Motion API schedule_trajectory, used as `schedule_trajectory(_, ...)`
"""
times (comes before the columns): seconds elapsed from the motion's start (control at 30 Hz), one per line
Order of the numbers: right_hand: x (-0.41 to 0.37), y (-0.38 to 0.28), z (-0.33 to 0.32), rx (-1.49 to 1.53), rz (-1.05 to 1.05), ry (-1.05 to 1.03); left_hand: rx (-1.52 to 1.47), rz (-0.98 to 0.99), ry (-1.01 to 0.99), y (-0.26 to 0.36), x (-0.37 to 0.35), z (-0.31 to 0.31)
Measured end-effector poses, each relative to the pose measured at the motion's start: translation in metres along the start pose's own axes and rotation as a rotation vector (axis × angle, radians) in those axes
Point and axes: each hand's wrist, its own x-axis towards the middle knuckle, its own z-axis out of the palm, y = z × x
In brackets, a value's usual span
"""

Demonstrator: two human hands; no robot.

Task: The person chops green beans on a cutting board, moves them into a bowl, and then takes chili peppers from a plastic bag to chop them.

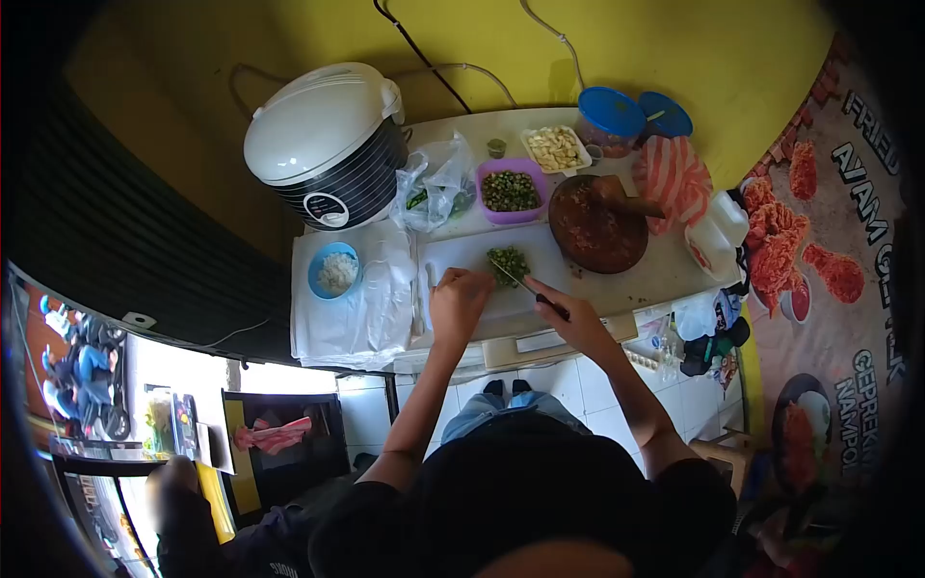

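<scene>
Purple tub (511, 218) holds chopped greens (511, 192); blue bowl (316, 276), rice (337, 273).

Right hand (576, 323): covers part of the knife handle (553, 307). Left hand (459, 297): fingertips hidden from view. Poster (836, 323): lettering cut off by the dark border at right. 1 person (186, 520), lower left: head blurred. Plastic bag (438, 178): contents partly obscured by folds.

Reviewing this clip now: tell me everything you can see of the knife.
The knife has a dark handle and a narrow, pale blade that looks like metal. The right hand grips it, with the handle end toward the person. The blade slants forward and to the left, across the chopped greens on the white cutting board. Whether its edge touches the board is too small to tell.
</scene>
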Motion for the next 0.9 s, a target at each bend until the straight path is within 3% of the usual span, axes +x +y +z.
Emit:
schedule_trajectory(0.17,-0.004,0.002,-0.016,0.082,0.008,0.137,-0.065,0.150,0.101,0.001,0.034,-0.022)
schedule_trajectory(0.33,-0.001,0.006,-0.027,0.079,-0.013,0.235,0.060,0.488,0.041,0.024,0.088,-0.031)
schedule_trajectory(0.43,0.002,0.009,-0.029,0.109,-0.020,0.243,0.096,0.530,-0.078,0.021,0.115,-0.008)
schedule_trajectory(0.57,0.006,0.018,-0.031,0.058,-0.088,0.272,0.209,0.483,-0.193,0.013,0.128,0.005)
schedule_trajectory(0.73,0.007,0.015,-0.042,0.001,-0.004,0.244,0.188,0.399,-0.245,0.013,0.115,-0.002)
schedule_trajectory(0.9,0.009,0.031,-0.041,-0.105,-0.033,0.264,0.020,0.337,-0.086,0.015,0.082,-0.026)
